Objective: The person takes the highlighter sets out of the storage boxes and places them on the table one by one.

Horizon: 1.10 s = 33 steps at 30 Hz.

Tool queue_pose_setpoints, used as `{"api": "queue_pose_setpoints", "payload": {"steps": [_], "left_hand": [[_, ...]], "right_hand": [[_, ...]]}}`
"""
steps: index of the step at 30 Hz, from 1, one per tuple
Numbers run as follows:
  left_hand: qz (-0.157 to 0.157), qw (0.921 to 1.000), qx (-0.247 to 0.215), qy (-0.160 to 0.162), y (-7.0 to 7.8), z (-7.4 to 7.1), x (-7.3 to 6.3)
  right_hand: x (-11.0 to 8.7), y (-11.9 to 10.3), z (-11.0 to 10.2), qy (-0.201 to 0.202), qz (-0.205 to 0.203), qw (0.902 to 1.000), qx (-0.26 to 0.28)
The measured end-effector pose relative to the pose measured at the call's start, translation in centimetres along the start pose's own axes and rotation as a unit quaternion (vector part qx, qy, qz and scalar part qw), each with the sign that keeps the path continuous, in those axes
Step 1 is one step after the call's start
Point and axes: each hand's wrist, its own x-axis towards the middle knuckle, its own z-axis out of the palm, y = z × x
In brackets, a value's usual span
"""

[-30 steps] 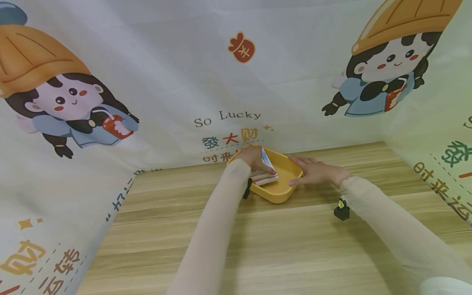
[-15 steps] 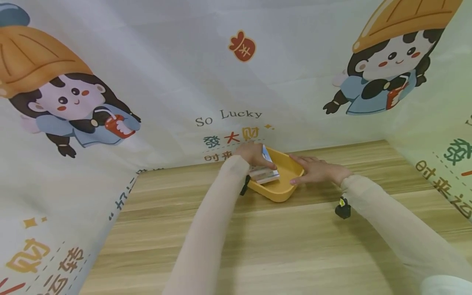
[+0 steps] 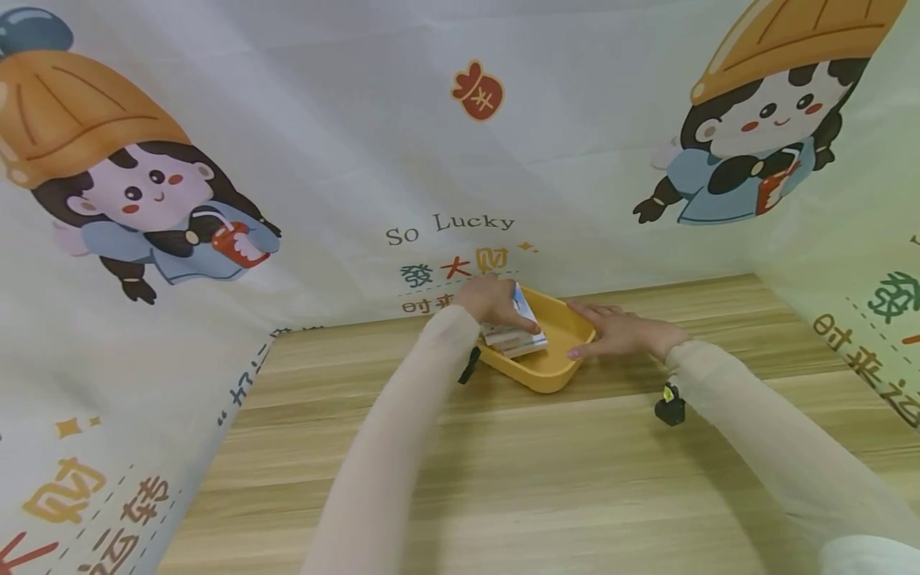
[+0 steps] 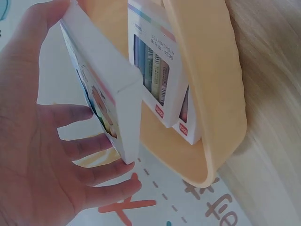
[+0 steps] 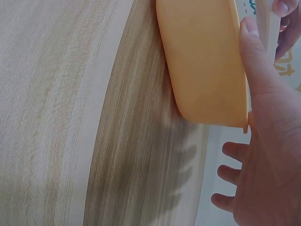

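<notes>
My left hand (image 3: 490, 302) holds a white cardboard box (image 4: 106, 61) with a coloured picture on its face. It tilts over the far left part of a yellow tray (image 3: 542, 382), thumb at one edge and fingertips along the other. Inside the tray stand a white windowed box of highlighters (image 4: 157, 66), pens showing, and a second similar box (image 4: 189, 134) mostly hidden behind it. My right hand (image 3: 621, 331) rests at the tray's right end. Its thumb (image 5: 254, 47) lies over the rim, while several fingers extend loosely below, off the tray.
The tray sits on a wood-grain table (image 3: 561, 479), close to the back wall sheet (image 3: 345, 160) printed with cartoon figures and lettering. A side sheet (image 3: 862, 263) rises on the right. A small black device (image 3: 670, 406) hangs at my right wrist.
My left hand with the box has shifted slightly left and up relative to the tray. The right hand keeps its place at the tray's end. The head view has drifted a little.
</notes>
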Motion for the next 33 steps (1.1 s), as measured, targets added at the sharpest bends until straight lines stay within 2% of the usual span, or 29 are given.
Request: {"api": "queue_pose_setpoints", "payload": {"steps": [8, 12, 15, 18, 27, 33], "left_hand": [[0.014, 0.9993, 0.018, 0.028, 0.2, 0.1, -0.8], [0.018, 0.9976, 0.054, 0.04, 0.6, 0.1, -1.7], [0.02, 0.994, 0.099, 0.043, 0.9, 0.2, -2.3], [0.018, 0.9917, 0.121, 0.04, 1.2, 0.4, -2.9], [0.026, 0.9917, 0.111, 0.06, 1.8, 0.9, -4.9], [0.026, 0.9928, 0.106, 0.048, 2.4, 1.4, -6.4]], "right_hand": [[-0.1, 0.0, -0.1, 0.002, -0.003, 1.0, 0.001], [-0.1, 0.0, -0.1, 0.003, -0.006, 1.0, -0.001], [-0.2, 0.1, -0.1, 0.005, -0.006, 1.0, 0.0], [-0.2, 0.2, 0.0, 0.003, -0.002, 1.0, 0.0], [-0.2, -0.2, -0.1, -0.002, 0.003, 1.0, 0.006], [-0.2, -0.4, -0.1, -0.003, 0.001, 1.0, 0.007]]}}
